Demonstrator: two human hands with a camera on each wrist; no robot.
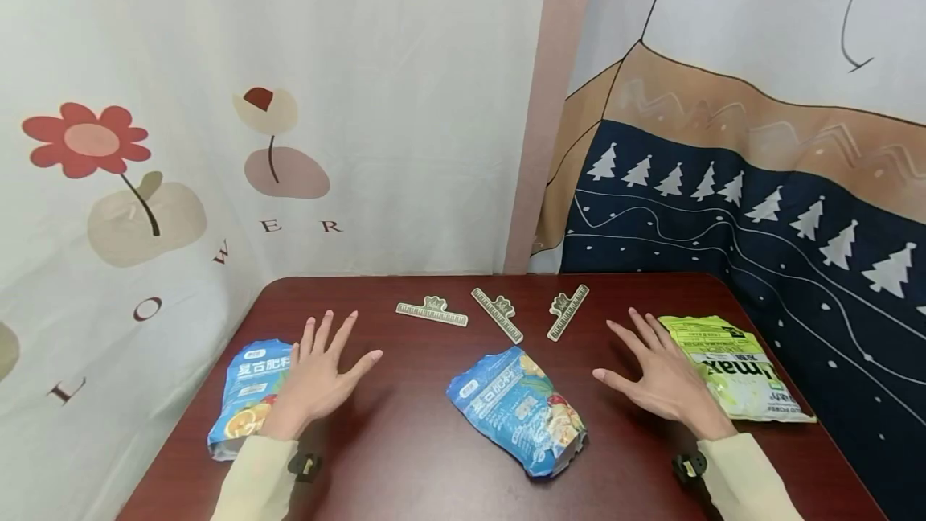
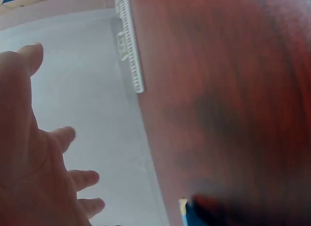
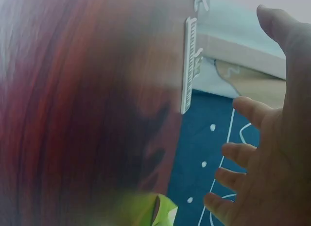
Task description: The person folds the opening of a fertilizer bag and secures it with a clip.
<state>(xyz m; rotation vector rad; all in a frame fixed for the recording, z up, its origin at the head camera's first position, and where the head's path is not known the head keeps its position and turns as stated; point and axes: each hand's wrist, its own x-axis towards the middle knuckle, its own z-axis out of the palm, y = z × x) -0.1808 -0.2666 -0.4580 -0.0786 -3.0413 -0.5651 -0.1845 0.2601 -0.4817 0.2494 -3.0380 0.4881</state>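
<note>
My left hand is held with fingers spread, in the head view overlapping the right edge of a blue fertilizer bag. On the other side, my right hand is also spread, just left of a yellow-green bag. Neither hand holds anything. Between them a second blue fertilizer bag lies tilted on the table. Beyond it lie three ruler-edged clips: a left clip, a middle clip and a right clip. Both wrist views show empty palms, with a clip in the right one.
Everything lies on a dark red wooden table with rounded far corners. A white curtain with flower prints hangs behind and to the left. At the right hangs a navy cloth printed with white trees.
</note>
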